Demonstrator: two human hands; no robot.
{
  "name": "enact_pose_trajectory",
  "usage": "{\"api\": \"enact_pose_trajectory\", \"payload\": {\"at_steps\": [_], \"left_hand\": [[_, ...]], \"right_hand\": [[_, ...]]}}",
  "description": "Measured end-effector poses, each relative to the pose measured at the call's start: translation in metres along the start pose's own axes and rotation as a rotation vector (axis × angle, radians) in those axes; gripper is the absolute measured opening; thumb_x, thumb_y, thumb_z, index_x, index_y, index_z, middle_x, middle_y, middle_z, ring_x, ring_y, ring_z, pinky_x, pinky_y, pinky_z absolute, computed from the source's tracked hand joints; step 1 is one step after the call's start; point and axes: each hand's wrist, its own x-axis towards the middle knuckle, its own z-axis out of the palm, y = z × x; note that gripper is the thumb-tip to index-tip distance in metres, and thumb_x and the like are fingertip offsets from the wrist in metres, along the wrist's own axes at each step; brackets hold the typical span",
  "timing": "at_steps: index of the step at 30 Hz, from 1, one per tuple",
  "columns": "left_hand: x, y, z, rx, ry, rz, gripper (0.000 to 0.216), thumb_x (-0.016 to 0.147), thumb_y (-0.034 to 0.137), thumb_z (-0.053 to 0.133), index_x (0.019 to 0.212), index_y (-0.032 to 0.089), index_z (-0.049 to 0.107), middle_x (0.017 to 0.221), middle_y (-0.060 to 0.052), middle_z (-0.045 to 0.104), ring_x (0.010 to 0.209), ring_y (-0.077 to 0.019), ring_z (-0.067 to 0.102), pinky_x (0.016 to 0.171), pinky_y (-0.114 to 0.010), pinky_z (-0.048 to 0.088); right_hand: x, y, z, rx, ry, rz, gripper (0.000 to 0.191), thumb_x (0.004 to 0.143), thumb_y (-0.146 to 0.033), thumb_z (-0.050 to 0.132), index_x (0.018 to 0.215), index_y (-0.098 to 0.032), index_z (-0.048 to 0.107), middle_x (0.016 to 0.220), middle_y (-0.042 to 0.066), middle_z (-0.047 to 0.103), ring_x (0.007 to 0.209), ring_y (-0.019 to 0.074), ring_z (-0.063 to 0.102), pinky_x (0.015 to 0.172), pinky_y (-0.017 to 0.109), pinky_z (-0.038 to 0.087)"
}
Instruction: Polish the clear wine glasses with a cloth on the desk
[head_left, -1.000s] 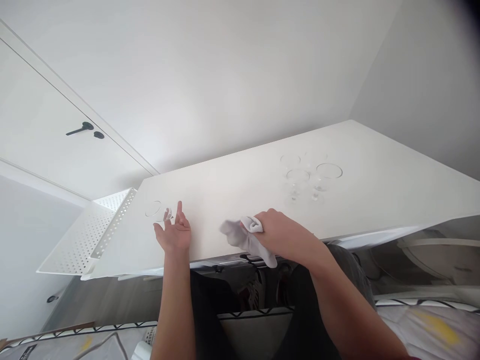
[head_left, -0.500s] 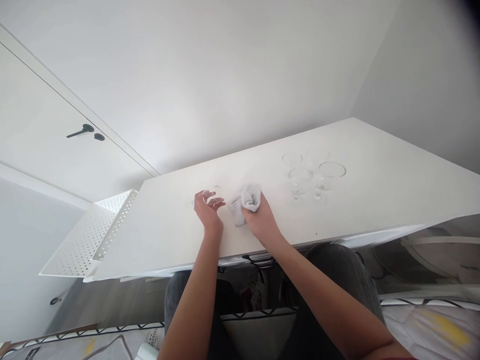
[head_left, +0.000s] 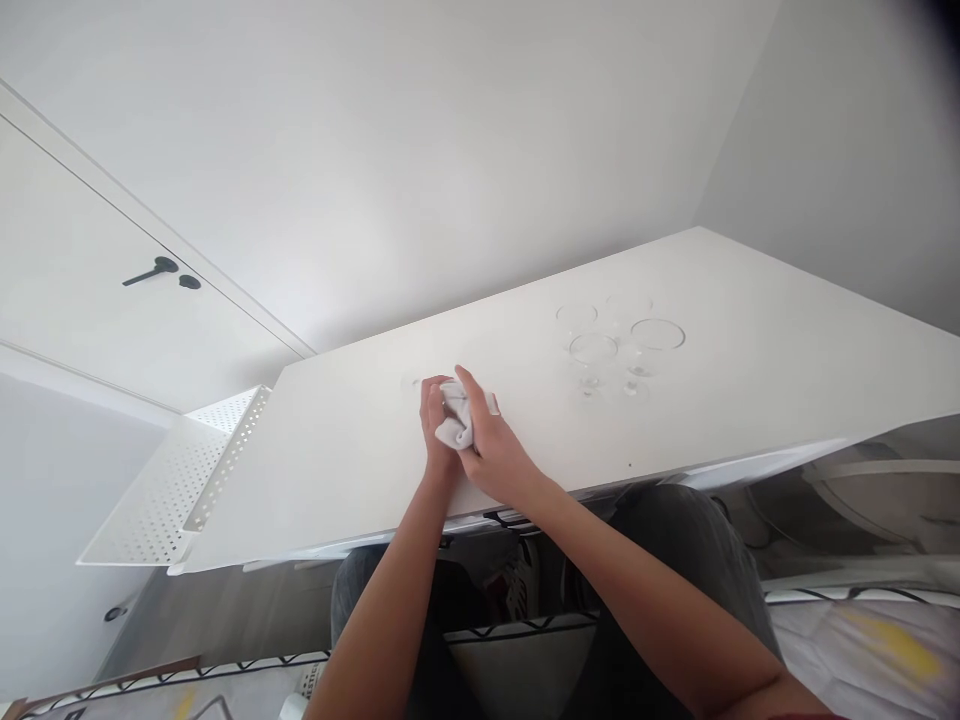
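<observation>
My left hand is closed around a clear stemmed glass. Its bowl is mostly hidden behind my fingers and the cloth, and only a faint trace of its far end shows to the left. A white cloth is bunched between both hands, pressed at the glass's opening. My right hand grips this cloth, thumb and fingers pushing it against my left hand. To the right, several clear stemmed glasses stand grouped on the white table.
A white perforated shelf adjoins the table's left end. Behind the table rises a white wall, with a door and its black handle at far left. My knees are under the table's front edge.
My right hand has moved left with the cloth and now meets my left hand. My left hand, with the glass, has shifted slightly right. The grouped glasses stay put.
</observation>
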Motion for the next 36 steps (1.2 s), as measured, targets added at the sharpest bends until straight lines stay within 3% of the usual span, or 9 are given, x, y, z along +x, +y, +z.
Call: {"api": "enact_pose_trajectory", "payload": {"at_steps": [4,9,14,17,21,24,30,33,36], "left_hand": [[0.000,0.001,0.000,-0.087,-0.144,0.022,0.033,0.101,0.052,0.052,0.093,0.021,0.062,0.088,-0.007,0.065,0.074,-0.0188,0.061,0.067,-0.034,0.053],[0.003,-0.006,-0.006,-0.147,-0.122,0.128,0.029,0.103,0.050,0.050,0.108,0.023,0.059,0.111,-0.006,0.066,0.088,-0.0161,0.064,0.079,-0.030,0.055],[0.001,-0.005,-0.008,-0.256,-0.259,0.130,0.038,0.100,0.052,0.053,0.128,0.027,0.058,0.145,-0.010,0.056,0.126,-0.0282,0.062,0.105,-0.045,0.052],[0.003,-0.008,-0.010,-0.181,-0.255,0.153,0.046,0.098,0.050,0.061,0.138,0.028,0.055,0.147,-0.012,0.057,0.123,-0.0276,0.064,0.104,-0.043,0.052],[0.007,-0.015,-0.012,-0.121,-0.148,0.148,0.044,0.095,0.051,0.066,0.132,0.029,0.054,0.103,-0.004,0.068,0.082,-0.0156,0.067,0.079,-0.031,0.056],[0.005,-0.014,-0.012,-0.128,-0.147,0.079,0.032,0.098,0.050,0.061,0.121,0.028,0.057,0.092,-0.001,0.065,0.076,-0.0148,0.065,0.072,-0.029,0.056],[-0.001,-0.005,-0.008,-0.193,-0.377,0.112,0.041,0.096,0.046,0.062,0.133,0.027,0.059,0.148,-0.011,0.059,0.126,-0.0277,0.062,0.105,-0.043,0.052],[0.002,-0.012,-0.009,-0.100,-0.368,0.192,0.048,0.092,0.043,0.070,0.136,0.028,0.057,0.149,-0.013,0.058,0.127,-0.0288,0.061,0.104,-0.044,0.052],[0.007,-0.023,-0.012,-0.017,-0.258,0.245,0.049,0.092,0.051,0.070,0.132,0.027,0.058,0.124,-0.010,0.068,0.107,-0.0246,0.067,0.091,-0.039,0.056]], "right_hand": [[0.002,0.000,-0.002,-0.007,-0.108,-0.085,0.093,0.087,-0.011,0.051,0.170,-0.032,0.012,0.139,0.011,0.064,0.134,0.0331,0.054,0.123,0.069,0.021],[0.007,0.004,-0.003,0.706,0.108,0.233,0.079,0.090,-0.026,0.062,0.163,-0.036,0.034,0.149,0.005,0.058,0.129,0.0249,0.060,0.107,0.042,0.052],[0.015,0.013,-0.015,1.108,0.235,0.401,0.069,0.085,-0.032,0.069,0.152,-0.029,0.051,0.128,0.005,0.068,0.117,0.0228,0.066,0.095,0.034,0.056],[0.014,0.014,-0.026,0.931,0.186,0.287,0.066,0.093,-0.034,0.059,0.157,-0.030,0.044,0.128,0.006,0.069,0.118,0.0247,0.066,0.098,0.039,0.055],[0.008,0.012,-0.028,0.213,-0.079,-0.098,0.071,0.090,-0.014,0.054,0.158,-0.029,0.044,0.141,0.010,0.065,0.129,0.0289,0.060,0.115,0.052,0.041],[0.006,0.013,-0.020,-0.118,-0.144,-0.242,0.072,0.086,-0.003,0.048,0.154,-0.026,0.050,0.144,0.014,0.063,0.136,0.0320,0.054,0.119,0.060,0.031],[0.013,0.015,-0.024,0.546,0.282,0.187,0.049,0.098,-0.033,0.055,0.146,-0.029,0.054,0.131,0.007,0.068,0.117,0.0259,0.065,0.097,0.041,0.054],[0.014,0.012,-0.038,0.707,0.253,0.283,0.051,0.098,-0.043,0.058,0.146,-0.028,0.053,0.122,0.007,0.068,0.107,0.0242,0.066,0.088,0.037,0.056],[0.010,0.005,-0.048,0.424,0.073,0.100,0.054,0.097,-0.030,0.057,0.150,-0.032,0.051,0.123,0.007,0.068,0.105,0.0235,0.065,0.090,0.038,0.054]]}}
